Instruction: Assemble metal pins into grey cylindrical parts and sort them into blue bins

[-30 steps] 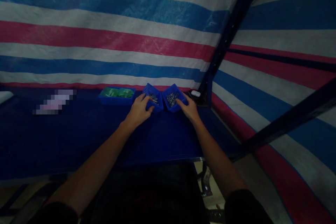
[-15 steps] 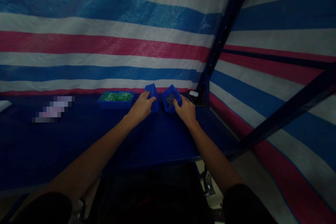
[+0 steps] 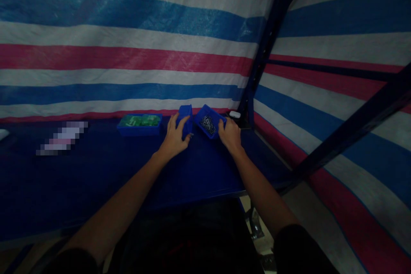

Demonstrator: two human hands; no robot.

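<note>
A small blue plastic bin [image 3: 185, 111] is tipped up on its side near the back of the table. My left hand [image 3: 173, 139] curls over its near end, fingers spread along it and the thumb low at its near edge. A tiny shiny metal piece [image 3: 191, 135] shows by that thumb; whether it is held is unclear. To the right, a second blue bin [image 3: 202, 113] leans toward the left, with many small metal screws [image 3: 208, 124] gathered inside. My right hand [image 3: 230, 132] grips that bin by its right end, thumb over the rim.
A third blue bin [image 3: 139, 131] with green packets [image 3: 140, 120] lies left of my hands. Farther left is a blurred-out flat item [image 3: 64, 138]. A white case [image 3: 234, 114] sits on a dark flat object by the metal post [image 3: 248, 105]. Striped sheeting [image 3: 128, 58] walls the blue table [image 3: 199, 171].
The screw bin has swung round and shows more of its screws. My right hand has shifted to its right end. My left hand has lowered slightly, its thumb coming out of the left bin.
</note>
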